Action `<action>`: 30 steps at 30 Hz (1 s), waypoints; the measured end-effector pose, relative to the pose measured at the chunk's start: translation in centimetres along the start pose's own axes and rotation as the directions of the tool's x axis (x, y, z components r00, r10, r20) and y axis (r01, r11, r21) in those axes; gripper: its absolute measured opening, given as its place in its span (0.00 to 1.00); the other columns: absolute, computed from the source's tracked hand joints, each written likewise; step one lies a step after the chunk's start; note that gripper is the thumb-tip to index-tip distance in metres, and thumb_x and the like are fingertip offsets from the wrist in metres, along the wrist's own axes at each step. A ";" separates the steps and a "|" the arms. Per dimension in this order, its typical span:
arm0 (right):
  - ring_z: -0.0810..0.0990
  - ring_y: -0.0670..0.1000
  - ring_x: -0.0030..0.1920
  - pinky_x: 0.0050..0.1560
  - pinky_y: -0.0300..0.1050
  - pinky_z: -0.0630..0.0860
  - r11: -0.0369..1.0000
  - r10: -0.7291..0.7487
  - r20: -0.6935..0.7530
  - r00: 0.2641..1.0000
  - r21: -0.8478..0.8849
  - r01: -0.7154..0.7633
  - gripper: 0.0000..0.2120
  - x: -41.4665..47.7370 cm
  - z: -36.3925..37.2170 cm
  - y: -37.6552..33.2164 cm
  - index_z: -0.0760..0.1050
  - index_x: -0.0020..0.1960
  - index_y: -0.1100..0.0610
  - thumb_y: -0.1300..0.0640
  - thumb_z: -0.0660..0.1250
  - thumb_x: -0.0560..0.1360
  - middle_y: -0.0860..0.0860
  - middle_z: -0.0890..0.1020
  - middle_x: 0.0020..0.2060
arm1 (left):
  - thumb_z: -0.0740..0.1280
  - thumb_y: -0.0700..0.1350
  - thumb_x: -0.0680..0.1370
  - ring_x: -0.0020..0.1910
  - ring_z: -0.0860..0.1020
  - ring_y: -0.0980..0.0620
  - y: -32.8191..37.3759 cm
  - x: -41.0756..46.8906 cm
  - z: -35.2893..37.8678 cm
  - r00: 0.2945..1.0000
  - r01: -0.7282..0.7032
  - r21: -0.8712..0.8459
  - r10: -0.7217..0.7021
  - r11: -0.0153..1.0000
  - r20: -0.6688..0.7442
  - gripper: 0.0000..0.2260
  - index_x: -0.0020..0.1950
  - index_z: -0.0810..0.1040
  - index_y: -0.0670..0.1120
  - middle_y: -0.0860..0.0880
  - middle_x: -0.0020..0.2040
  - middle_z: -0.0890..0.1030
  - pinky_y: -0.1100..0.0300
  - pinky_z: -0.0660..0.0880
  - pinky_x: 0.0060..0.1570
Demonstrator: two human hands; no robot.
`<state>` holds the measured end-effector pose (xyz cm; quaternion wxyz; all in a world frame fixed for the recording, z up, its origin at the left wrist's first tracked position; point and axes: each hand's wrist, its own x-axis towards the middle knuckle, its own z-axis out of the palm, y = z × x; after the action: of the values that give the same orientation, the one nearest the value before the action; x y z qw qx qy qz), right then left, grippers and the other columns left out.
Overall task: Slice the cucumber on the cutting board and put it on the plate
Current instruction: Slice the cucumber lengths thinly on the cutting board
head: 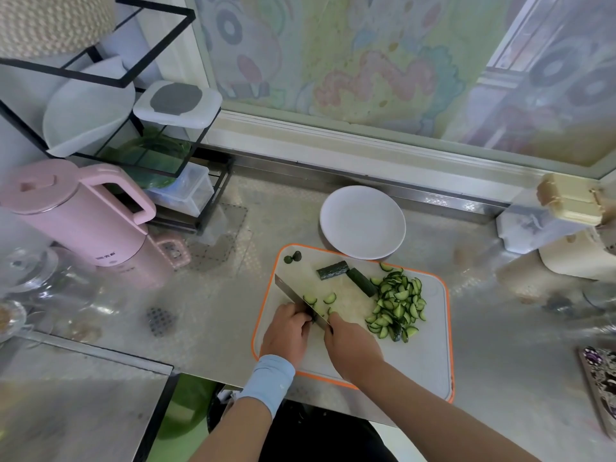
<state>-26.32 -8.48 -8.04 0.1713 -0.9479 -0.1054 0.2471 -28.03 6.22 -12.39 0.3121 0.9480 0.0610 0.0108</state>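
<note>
**Cucumber slicing under way; plate not yet loaded**

Half-moon cucumber slices [396, 305], pale-fleshed with dark green skin, lie heaped right of centre on the cutting board [430, 361]. A few loose ones rest beside the blade of the knife [293, 295]. Two uncut cucumber lengths [333, 271] lie just above and left of the heap, and two trimmed ends [293, 257] sit in the board's upper left corner. Below centre, the left hand [286, 331] curls its fingers over a cucumber piece [312, 320], almost wholly hidden, held against the blade. The right hand [350, 348] is closed round the knife's handle, which is itself out of sight. The white plate [362, 221], at the board's upper edge, holds nothing. Judged stage: slicing is well past halfway. The two lengths remain to be cut, and all transfer to the plate is outstanding.
</note>
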 end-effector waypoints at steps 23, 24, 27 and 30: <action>0.69 0.56 0.33 0.30 0.47 0.61 0.999 0.032 0.023 0.999 0.013 -0.032 0.09 -0.9 0.1 -0.1 0.62 0.47 0.54 0.51 0.50 0.84 0.50 0.69 0.31 | 0.68 0.43 0.74 0.50 0.76 0.49 -0.2 -0.1 0.1 0.999 0.039 -0.012 -0.039 0.999 -0.004 0.04 0.46 0.83 0.47 0.50 0.46 0.80 0.54 0.75 0.40; 0.69 0.56 0.34 0.30 0.48 0.61 0.999 0.030 0.029 0.999 0.016 -0.031 0.09 -0.6 0.2 -0.3 0.61 0.47 0.54 0.51 0.50 0.84 0.49 0.68 0.31 | 0.68 0.43 0.75 0.50 0.75 0.49 -0.2 -0.2 0.1 0.999 0.037 -0.005 -0.037 0.999 0.000 0.05 0.46 0.83 0.47 0.50 0.46 0.80 0.54 0.75 0.41; 0.70 0.57 0.36 0.32 0.48 0.61 1.000 0.017 0.033 0.999 0.020 -0.018 0.08 0.0 0.2 -0.7 0.61 0.48 0.53 0.51 0.50 0.84 0.48 0.66 0.31 | 0.69 0.40 0.73 0.47 0.76 0.47 -0.3 -0.4 0.1 1.000 0.004 -0.014 -0.004 1.000 -0.019 0.04 0.45 0.83 0.46 0.50 0.45 0.80 0.53 0.76 0.39; 0.70 0.57 0.36 0.33 0.47 0.61 1.000 0.009 0.023 1.000 0.019 -0.009 0.09 -0.1 0.0 -0.6 0.61 0.48 0.54 0.50 0.51 0.84 0.48 0.67 0.32 | 0.71 0.39 0.72 0.44 0.76 0.47 -0.5 -0.6 0.0 0.999 -0.022 -0.017 0.021 1.000 -0.039 0.04 0.43 0.82 0.47 0.51 0.44 0.80 0.56 0.75 0.37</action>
<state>-26.45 -7.91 -7.77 0.1781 -0.9437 -0.1009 0.2599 -28.66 6.52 -12.68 0.3190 0.9455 0.0569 0.0331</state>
